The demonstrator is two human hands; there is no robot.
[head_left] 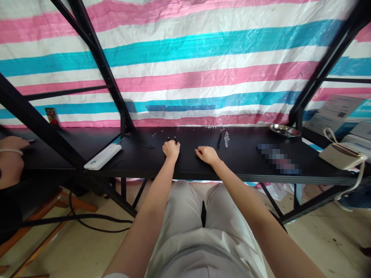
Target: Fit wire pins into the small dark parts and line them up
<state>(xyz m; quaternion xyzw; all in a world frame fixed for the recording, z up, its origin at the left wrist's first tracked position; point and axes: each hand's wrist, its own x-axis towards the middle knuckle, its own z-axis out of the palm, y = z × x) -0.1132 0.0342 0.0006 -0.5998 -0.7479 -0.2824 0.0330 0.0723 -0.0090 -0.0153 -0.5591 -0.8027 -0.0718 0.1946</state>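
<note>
My left hand (171, 150) is closed over the black tabletop (185, 168). Two small dark stick-like pieces (175, 138) with pale tips poke out past its fingers; their kind is too small to make out. To its right, my right hand (207, 154) rests low over the table with fingers curled together, and whatever they may hold is hidden. Beyond the right hand lie a short row of black pieces (219, 139) and a row of clear pieces (226, 139). Several tiny silvery pieces (210, 127) line the back edge. Left of my left hand sits a little heap of black bits (150, 147).
A shiny metal dish (284, 130), a blurred-out item (279, 159) and a cream bag (342, 155) are on the right. At left, a white oblong device (103, 157) lies beside a black frame post (111, 88). Another person's arm (11, 158) shows at far left.
</note>
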